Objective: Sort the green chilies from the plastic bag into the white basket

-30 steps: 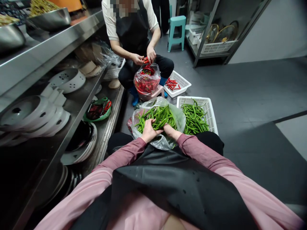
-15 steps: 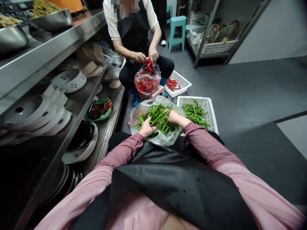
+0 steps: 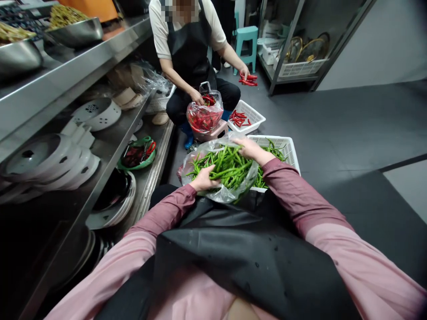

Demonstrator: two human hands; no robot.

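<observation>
A clear plastic bag [image 3: 227, 195] full of long green chili peppers [image 3: 230, 166] sits between my knees. My left hand [image 3: 204, 179] is at the near left side of the heap, thumb and fingers apart against the chilies. At the far right rim of the bag, my right hand [image 3: 251, 149] has its fingers curled on the plastic; the fingertips are partly hidden. Just behind my right wrist stands a white plastic basket [image 3: 291, 153] holding more green chilies, partly covered by the bag and my forearm.
A co-worker [image 3: 190, 49] sits opposite with a bag of red chilies [image 3: 205, 118] on a pink stool. A white basket [image 3: 256, 116] with red chilies lies beside them. Metal shelving [image 3: 133, 129] with pots and bowls lines the left. A teal stool [image 3: 247, 44] stands behind.
My right hand has risen from among the chilies to the bag's far rim. My left hand has loosened from the bunch. The co-worker's one hand has swung outward with red chilies.
</observation>
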